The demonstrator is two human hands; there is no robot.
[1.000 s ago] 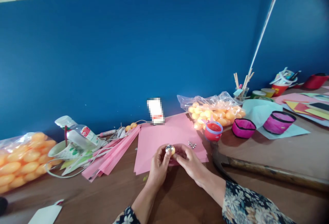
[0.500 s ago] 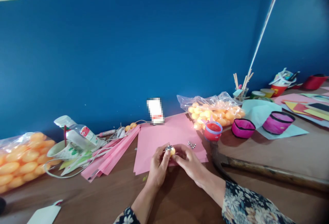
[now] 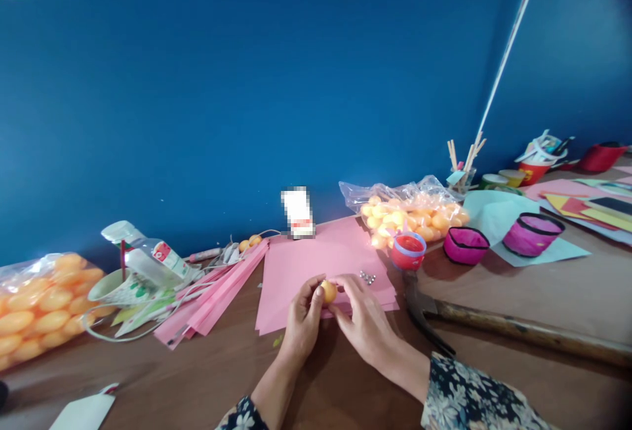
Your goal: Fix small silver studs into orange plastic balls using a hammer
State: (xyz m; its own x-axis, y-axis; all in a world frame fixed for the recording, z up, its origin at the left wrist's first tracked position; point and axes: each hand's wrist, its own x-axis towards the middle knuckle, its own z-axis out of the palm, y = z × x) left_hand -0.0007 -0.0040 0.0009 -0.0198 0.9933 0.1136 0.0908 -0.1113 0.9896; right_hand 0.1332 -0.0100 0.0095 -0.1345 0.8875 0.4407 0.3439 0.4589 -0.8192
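A small orange ball (image 3: 328,292) is pinched in my left hand (image 3: 302,324), with the thumb across its near side. My right hand (image 3: 368,321) curls round the ball's right side, thumb and fingertips at its surface; its fingers partly hide what they touch. Both hands are above the front part of a stack of pink paper sheets (image 3: 301,265). Just beyond my right hand, several small silvery pieces (image 3: 367,277) lie on the paper. Plastic bags of similar orange balls (image 3: 419,216) sit behind to the right and at the far left (image 3: 44,305).
A hammer (image 3: 513,331) lies to the right, its head near my right forearm. Behind it stand a red cup (image 3: 409,251) and two magenta fabric rings (image 3: 466,245). On the left are pink paper strips (image 3: 217,301), a cable and a tilted plastic bottle (image 3: 158,262).
The ball has turned in my fingers: its silvery patch, visible on top before, is now out of sight and the plain orange side faces me. My right fingers have shifted slightly.
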